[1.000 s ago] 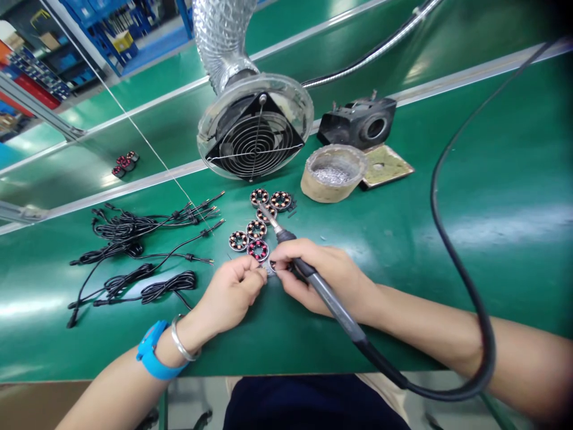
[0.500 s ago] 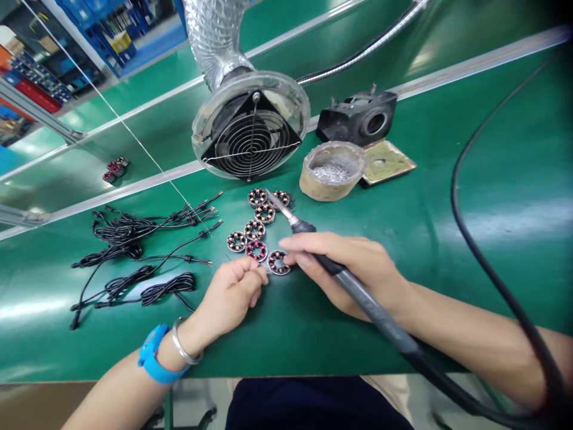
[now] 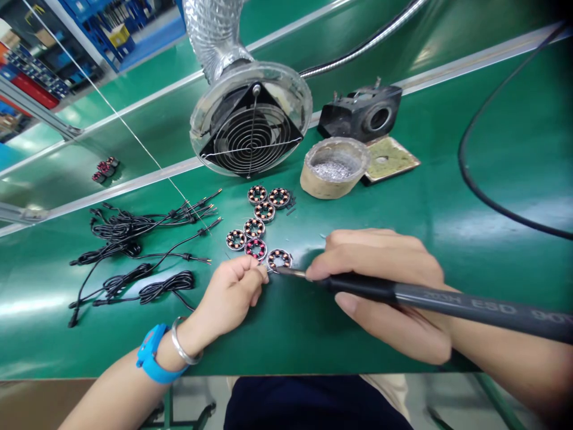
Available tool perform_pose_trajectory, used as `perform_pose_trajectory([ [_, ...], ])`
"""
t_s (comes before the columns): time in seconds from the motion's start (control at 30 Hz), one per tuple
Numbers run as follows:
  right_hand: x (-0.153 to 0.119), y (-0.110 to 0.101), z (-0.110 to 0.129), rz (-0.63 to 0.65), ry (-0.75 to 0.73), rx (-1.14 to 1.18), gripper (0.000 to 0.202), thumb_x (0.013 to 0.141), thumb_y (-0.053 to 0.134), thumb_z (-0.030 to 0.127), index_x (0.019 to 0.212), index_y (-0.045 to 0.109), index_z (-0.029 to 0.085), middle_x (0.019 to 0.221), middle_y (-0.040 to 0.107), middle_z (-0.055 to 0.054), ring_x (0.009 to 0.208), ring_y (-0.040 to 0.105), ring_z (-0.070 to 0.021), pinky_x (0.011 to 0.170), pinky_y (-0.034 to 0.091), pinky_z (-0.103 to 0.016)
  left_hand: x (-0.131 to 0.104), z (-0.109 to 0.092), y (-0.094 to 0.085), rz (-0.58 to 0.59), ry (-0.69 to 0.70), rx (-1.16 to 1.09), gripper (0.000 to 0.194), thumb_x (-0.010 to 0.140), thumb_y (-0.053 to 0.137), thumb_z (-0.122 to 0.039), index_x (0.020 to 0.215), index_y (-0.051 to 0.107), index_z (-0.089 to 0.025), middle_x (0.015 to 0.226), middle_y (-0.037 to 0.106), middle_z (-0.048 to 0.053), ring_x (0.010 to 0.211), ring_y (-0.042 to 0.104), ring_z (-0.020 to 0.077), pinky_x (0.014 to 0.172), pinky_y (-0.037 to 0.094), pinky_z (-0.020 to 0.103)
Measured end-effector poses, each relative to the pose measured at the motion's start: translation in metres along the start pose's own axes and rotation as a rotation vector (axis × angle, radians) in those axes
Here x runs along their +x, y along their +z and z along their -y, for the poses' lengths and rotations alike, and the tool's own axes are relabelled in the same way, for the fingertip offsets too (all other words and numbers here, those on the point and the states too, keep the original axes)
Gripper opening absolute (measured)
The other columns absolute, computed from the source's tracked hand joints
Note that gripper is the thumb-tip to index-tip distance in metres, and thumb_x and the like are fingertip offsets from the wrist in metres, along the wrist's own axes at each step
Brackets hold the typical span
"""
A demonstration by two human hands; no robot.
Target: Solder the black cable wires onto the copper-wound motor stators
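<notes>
My right hand (image 3: 385, 286) is closed around a soldering iron (image 3: 367, 288), which lies nearly level and points left. Its tip meets the lower edge of a small motor stator (image 3: 280, 260) with copper windings; whether it touches a wire there I cannot tell. At that stator's left edge, my left hand (image 3: 237, 289) is pinched, and what its fingertips hold is too small to make out. Just above those fingertips sits a stator with red windings (image 3: 255, 249). Several more copper-wound stators (image 3: 254, 228) trail away toward the fan.
A round fume extractor fan (image 3: 251, 143) hangs over the bench's back. Right of it stand a bowl of solder scraps (image 3: 333, 170), a sponge tray (image 3: 394, 158) and a black iron holder (image 3: 360, 113). Coiled black cables (image 3: 129, 227) lie left. The iron's cord (image 3: 474, 179) loops at right.
My right hand has turned the soldering iron, bringing its tip down from the far stators to the near one. My left hand stays almost where it was.
</notes>
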State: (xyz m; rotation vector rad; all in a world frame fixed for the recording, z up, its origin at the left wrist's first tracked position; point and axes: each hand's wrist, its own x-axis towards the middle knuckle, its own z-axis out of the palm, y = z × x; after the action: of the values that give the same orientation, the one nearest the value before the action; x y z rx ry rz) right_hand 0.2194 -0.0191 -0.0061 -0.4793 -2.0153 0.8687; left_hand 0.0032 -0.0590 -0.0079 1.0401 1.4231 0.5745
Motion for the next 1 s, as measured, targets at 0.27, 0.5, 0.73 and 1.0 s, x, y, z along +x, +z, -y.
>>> perform_pose_trajectory([
  [0.27,0.000,-0.002,0.004,0.028,0.030,0.008,0.025,0.075,0.047,0.009,0.094,0.060,0.018,0.062,0.047,0.002,0.053,0.043,-0.0118,0.052,0.035,-0.027,-0.001,-0.002,0.001,0.008,0.002,0.023,0.021,0.085,0.047,-0.030,0.069,0.050,-0.017,0.045,0.038,-0.010,0.041,0.028,0.0048,0.041,0.021,0.018],
  [0.5,-0.003,-0.003,0.006,-0.034,0.045,-0.011,0.023,0.077,0.049,0.013,0.094,0.062,0.019,0.066,0.055,-0.001,0.054,0.048,-0.0134,0.053,0.038,-0.029,-0.001,-0.002,0.001,0.007,0.001,0.034,0.023,0.086,0.048,-0.032,0.068,0.049,-0.017,0.045,0.037,-0.010,0.041,0.027,0.0048,0.041,0.020,0.018],
  [0.73,0.003,-0.013,0.012,-0.120,0.056,-0.133,0.020,0.077,0.051,0.012,0.091,0.062,0.020,0.064,0.053,-0.001,0.055,0.046,-0.0142,0.052,0.036,-0.031,0.000,0.001,-0.001,-0.001,0.019,0.053,0.026,0.088,0.048,-0.034,0.068,0.049,-0.017,0.046,0.040,-0.009,0.043,0.028,0.0050,0.043,0.023,0.018],
  [1.0,0.003,-0.009,0.005,0.066,0.025,-0.003,0.023,0.074,0.047,0.011,0.092,0.060,0.020,0.062,0.048,0.002,0.052,0.045,-0.0123,0.053,0.034,-0.028,-0.002,-0.002,0.001,0.000,0.005,0.041,0.025,0.087,0.048,-0.034,0.069,0.049,-0.017,0.046,0.038,-0.009,0.042,0.027,0.0053,0.042,0.021,0.018],
])
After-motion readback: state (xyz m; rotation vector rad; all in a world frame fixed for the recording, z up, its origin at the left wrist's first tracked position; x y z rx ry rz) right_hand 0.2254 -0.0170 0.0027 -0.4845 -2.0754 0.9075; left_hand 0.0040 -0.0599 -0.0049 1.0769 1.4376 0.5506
